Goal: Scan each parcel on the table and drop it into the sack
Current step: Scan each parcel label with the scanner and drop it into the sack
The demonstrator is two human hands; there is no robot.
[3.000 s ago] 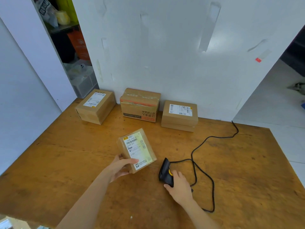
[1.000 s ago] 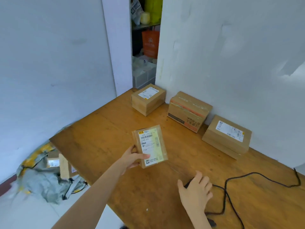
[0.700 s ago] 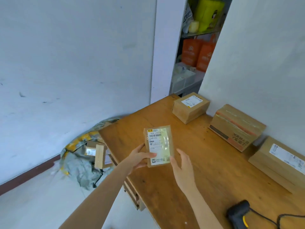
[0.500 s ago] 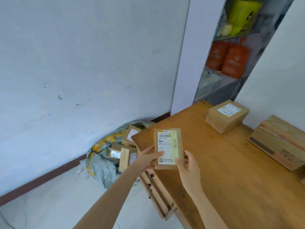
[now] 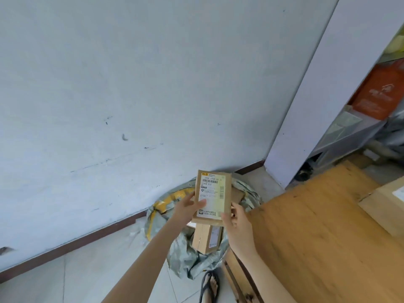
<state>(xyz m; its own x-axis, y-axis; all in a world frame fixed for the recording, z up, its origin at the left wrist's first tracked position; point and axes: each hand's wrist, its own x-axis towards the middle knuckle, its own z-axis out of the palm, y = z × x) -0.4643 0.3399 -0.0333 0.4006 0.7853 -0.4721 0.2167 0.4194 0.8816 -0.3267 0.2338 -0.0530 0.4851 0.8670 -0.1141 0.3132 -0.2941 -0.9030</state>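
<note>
A flat cardboard parcel (image 5: 213,193) with a white and yellow shipping label is held upright in the air, directly above the open sack (image 5: 188,256) on the floor. My left hand (image 5: 185,207) grips its left edge, thumb on the label. My right hand (image 5: 237,219) holds its lower right corner. The sack is grey-green with yellow tape and holds other cardboard parcels (image 5: 207,237). The scanner is out of view.
The wooden table (image 5: 317,226) fills the lower right, with one cardboard parcel (image 5: 387,204) at the frame's right edge. A white wall stands behind the sack. Shelves with orange bags (image 5: 378,95) are at far right. A sandalled foot (image 5: 211,285) is beside the sack.
My right hand left the scanner and joined the left on the parcel. Both hands carried it left, off the table edge to above the sack. The view swung left.
</note>
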